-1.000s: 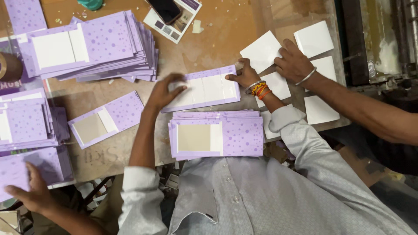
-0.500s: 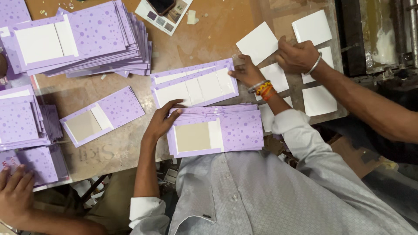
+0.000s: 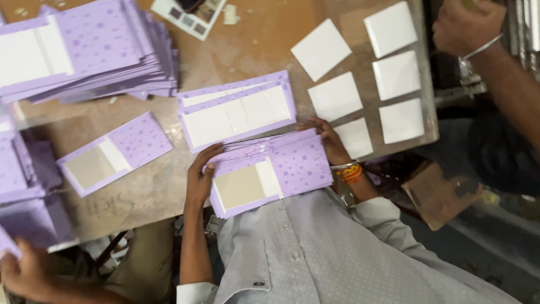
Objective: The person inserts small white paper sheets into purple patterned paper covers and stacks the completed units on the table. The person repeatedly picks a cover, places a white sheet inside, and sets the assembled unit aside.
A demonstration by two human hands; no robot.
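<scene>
Plywood forms the tabletop (image 3: 264,50), and everything below is placed against the stack of purple dotted covers (image 3: 270,171) at its near edge, just in front of the person's grey shirt. That stack is fanned slightly, with a tan panel showing on its top sheet. Far to its upper left lies the biggest heap of purple covers (image 3: 95,50), loosely spread. Further purple piles (image 3: 25,186) sit well to its left at the table edge. Directly beyond it, almost touching, rest two open covers with white linings (image 3: 236,110). A single open cover (image 3: 112,153) lies to its left, apart. Six white square cards (image 3: 365,84) are laid out beyond it and to its right, separate from one another.

The left hand (image 3: 201,177) grips the stack's left edge, fingers curled over the top sheets, thumb beneath or behind; it is grasping the stack. The right hand (image 3: 332,141) presses on the stack's upper right corner, fingers spread flat on it and loosely extended, orange and metal bangles at the wrist; whether it pinches the edge I cannot tell.

Another person's hand (image 3: 467,25) with a metal bangle hangs far right of the stack, off the table. A third person's hand (image 3: 25,273) holds purple sheets far left.
</scene>
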